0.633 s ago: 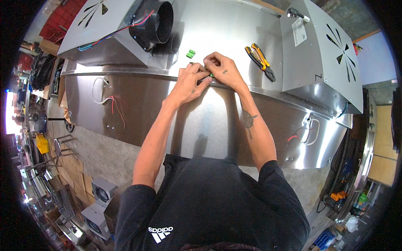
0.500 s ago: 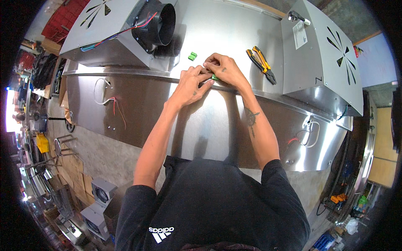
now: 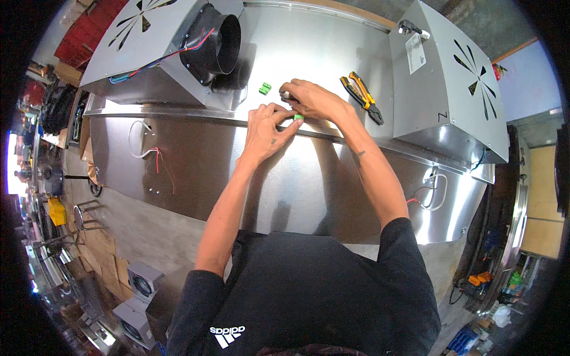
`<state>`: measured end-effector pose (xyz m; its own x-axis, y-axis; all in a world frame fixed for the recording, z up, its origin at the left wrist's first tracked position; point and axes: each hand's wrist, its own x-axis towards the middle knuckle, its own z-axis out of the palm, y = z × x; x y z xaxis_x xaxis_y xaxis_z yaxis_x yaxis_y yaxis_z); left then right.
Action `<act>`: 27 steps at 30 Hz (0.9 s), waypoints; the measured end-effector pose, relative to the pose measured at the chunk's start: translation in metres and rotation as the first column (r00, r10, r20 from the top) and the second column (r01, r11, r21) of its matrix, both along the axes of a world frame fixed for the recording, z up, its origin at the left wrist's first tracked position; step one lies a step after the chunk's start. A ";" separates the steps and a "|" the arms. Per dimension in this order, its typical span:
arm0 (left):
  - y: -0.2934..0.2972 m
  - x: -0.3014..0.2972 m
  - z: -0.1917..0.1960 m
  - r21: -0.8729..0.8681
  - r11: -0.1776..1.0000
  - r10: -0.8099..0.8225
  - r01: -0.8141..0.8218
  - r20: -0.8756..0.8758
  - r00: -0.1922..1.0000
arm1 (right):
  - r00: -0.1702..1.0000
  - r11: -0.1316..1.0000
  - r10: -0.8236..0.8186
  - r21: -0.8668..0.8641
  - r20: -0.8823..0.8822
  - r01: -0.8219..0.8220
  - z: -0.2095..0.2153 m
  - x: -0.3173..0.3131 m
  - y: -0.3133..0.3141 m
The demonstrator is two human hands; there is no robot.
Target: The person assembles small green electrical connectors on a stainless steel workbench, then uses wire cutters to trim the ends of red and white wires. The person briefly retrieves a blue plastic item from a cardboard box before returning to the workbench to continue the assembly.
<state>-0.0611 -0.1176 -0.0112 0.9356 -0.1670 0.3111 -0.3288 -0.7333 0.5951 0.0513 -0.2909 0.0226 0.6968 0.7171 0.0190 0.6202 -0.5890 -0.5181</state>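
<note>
Close to the front edge of the metal surface, my left hand [image 3: 265, 132] pinches a small green terminal block [image 3: 298, 117] between thumb and fingers. Just beyond it, my right hand [image 3: 316, 99] is closed with its fingers curled down; a small dark thing shows at its fingertips, too hidden to name. A second green terminal block [image 3: 265, 88] lies loose a little further off. To the right of my hands rest pliers [image 3: 363, 97] with yellow and black handles, their jaws pointing toward me.
A grey metal box [image 3: 148, 65] with a black round duct [image 3: 225, 44] and loose wires stands at the left. Another grey box [image 3: 448, 83] with a black plug [image 3: 409, 27] stands at the right. Cables [image 3: 145, 142] hang from holes in the front panel.
My right hand has turned over, its fingers now reaching further left past the terminal block. More of the block shows in my left hand. The whole view has shifted slightly.
</note>
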 end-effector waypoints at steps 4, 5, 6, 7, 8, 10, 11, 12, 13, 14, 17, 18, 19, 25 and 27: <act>0.004 -0.003 0.001 -0.051 0.998 -0.041 0.041 0.006 0.999 | 0.971 0.936 -0.237 0.260 -0.028 0.236 0.001 -0.023 -0.026; 0.005 -0.003 0.000 -0.069 0.997 -0.046 0.045 -0.006 0.999 | 0.959 0.870 -0.262 0.403 -0.109 0.284 0.005 -0.030 -0.029; 0.006 -0.002 -0.002 -0.078 0.995 -0.055 0.058 0.036 0.998 | 0.911 0.811 -0.314 0.423 -0.268 0.404 0.011 -0.040 -0.031; 0.005 -0.002 0.000 -0.083 0.995 -0.061 0.062 0.010 0.998 | 0.890 0.770 -0.329 0.457 -0.315 0.446 0.010 -0.050 -0.035; 0.006 -0.004 0.004 -0.083 0.995 -0.060 0.058 -0.018 0.998 | 0.870 0.725 -0.331 0.491 -0.366 0.483 0.007 -0.059 -0.036; 0.006 -0.006 0.006 -0.088 0.995 -0.059 0.056 -0.037 0.998 | 0.864 0.675 -0.317 0.547 -0.391 0.495 0.006 -0.075 -0.035; 0.006 -0.006 0.005 -0.093 0.994 -0.060 0.057 -0.027 0.998 | 0.876 0.693 -0.315 0.542 -0.366 0.476 0.006 -0.079 -0.034; 0.007 -0.006 0.004 -0.098 0.994 -0.060 0.058 -0.018 0.998 | 0.887 0.711 -0.313 0.536 -0.340 0.456 0.006 -0.082 -0.033; 0.007 -0.005 0.003 -0.102 0.993 -0.058 0.056 -0.015 0.998 | 0.898 0.728 -0.312 0.530 -0.309 0.435 0.007 -0.084 -0.033; 0.008 -0.005 0.002 -0.106 0.993 -0.056 0.054 -0.013 0.998 | 0.906 0.751 -0.330 0.507 -0.267 0.423 0.014 -0.086 -0.031; 0.008 -0.006 0.005 -0.107 0.993 -0.057 0.053 -0.038 0.998 | 0.921 0.731 -0.292 0.561 -0.258 0.389 0.010 -0.083 -0.028; 0.008 -0.006 0.006 -0.106 0.993 -0.059 0.053 -0.052 0.997 | 0.922 0.738 -0.291 0.554 -0.256 0.386 0.011 -0.084 -0.027; 0.008 -0.006 0.005 -0.116 0.992 -0.059 0.054 -0.039 0.998 | 0.924 0.746 -0.286 0.546 -0.253 0.381 0.013 -0.084 -0.026; 0.008 -0.006 0.005 -0.143 0.988 -0.070 0.065 -0.033 0.997 | 0.943 0.792 -0.264 0.512 -0.204 0.333 0.023 -0.087 -0.021; 0.009 -0.006 0.001 -0.159 0.985 -0.069 0.067 -0.010 0.998 | 0.957 0.819 -0.245 0.496 -0.153 0.289 0.026 -0.087 -0.020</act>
<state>-0.0667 -0.1091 -0.0099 0.9286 -0.1802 0.3244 -0.3646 -0.6055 0.7074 -0.0356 -0.3108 0.0482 0.8741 0.4068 0.2656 0.4220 -0.3649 -0.8299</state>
